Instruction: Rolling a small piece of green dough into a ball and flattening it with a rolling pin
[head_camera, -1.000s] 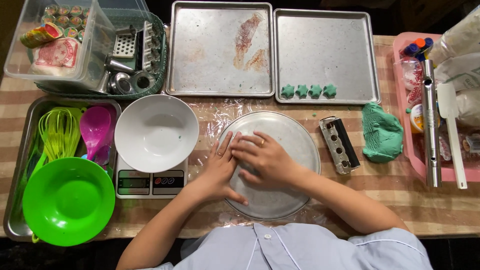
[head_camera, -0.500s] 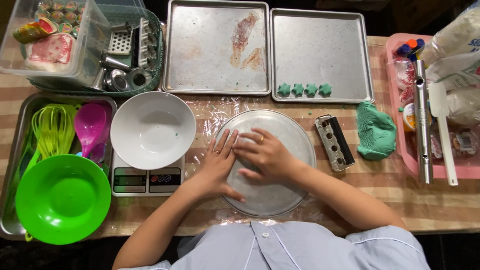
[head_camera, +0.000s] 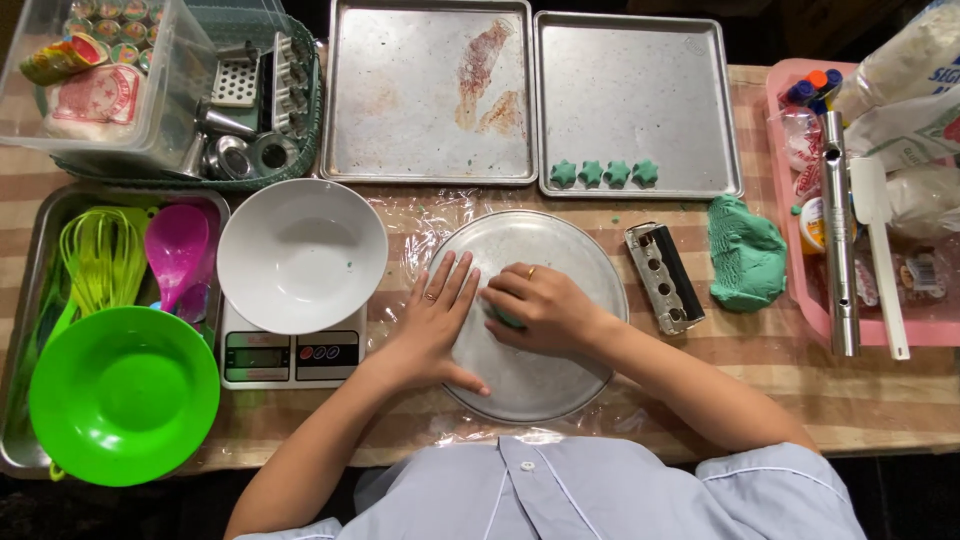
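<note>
Where the table begins at the far left, a metal tray (head_camera: 60, 200) holds a green plate (head_camera: 124, 396), a green whisk (head_camera: 95, 262) and a pink spoon (head_camera: 176, 250), and beyond it a clear tub (head_camera: 170, 100) sits beside a basket of metal cutters (head_camera: 250, 120). Just right of the tray, a white bowl (head_camera: 302, 256) stands on a kitchen scale (head_camera: 290, 356). Next comes a round metal plate (head_camera: 560, 270) on plastic wrap, where the left hand (head_camera: 432, 325) lies flat with fingers spread on its left rim. The right hand (head_camera: 540, 308) is cupped, palm down, over a small piece of green dough (head_camera: 503, 318) near the plate's middle, pressing it against the metal; only an edge of the dough shows. Beyond the plate lie two baking sheets, the left one (head_camera: 430, 90) stained, the right one (head_camera: 640, 90) bearing four green dough stars (head_camera: 604, 173) along its near edge. Right of the plate lies a metal mould (head_camera: 662, 277), then a lump of green dough (head_camera: 746, 254), then a pink tray (head_camera: 800, 290) with a metal tube (head_camera: 838, 240) and a white spatula (head_camera: 878, 250).
</note>
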